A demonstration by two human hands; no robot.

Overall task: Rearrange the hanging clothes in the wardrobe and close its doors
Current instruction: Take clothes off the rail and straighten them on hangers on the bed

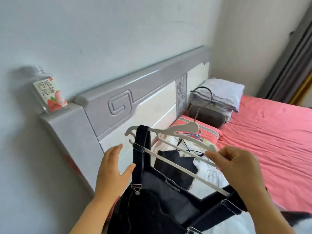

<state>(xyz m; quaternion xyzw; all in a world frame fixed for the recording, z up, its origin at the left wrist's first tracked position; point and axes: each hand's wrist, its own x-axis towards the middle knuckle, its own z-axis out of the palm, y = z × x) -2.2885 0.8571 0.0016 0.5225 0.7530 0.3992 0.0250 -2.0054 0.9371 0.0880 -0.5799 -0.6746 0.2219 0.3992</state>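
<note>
A bed with a pink sheet (270, 142) and a grey headboard (135, 92) fills the room, with folded bedding (219, 93) at its head and a bottle (49, 93) on the headboard's end post. Above it hangs a dark overall dress (152, 200), one strap looped over a white hanger (170, 130). The right hand (239, 168) pinches the hanger's lower bar, while the left hand (113, 168) is spread, fingers straight, just beside the strap.

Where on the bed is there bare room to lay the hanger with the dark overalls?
Free: the pink bedsheet, right of the pink pillow and below the folded grey blankets. Crowded: near the headboard, where black and white clothes with spare hangers pile under the white plastic hanger.
</note>
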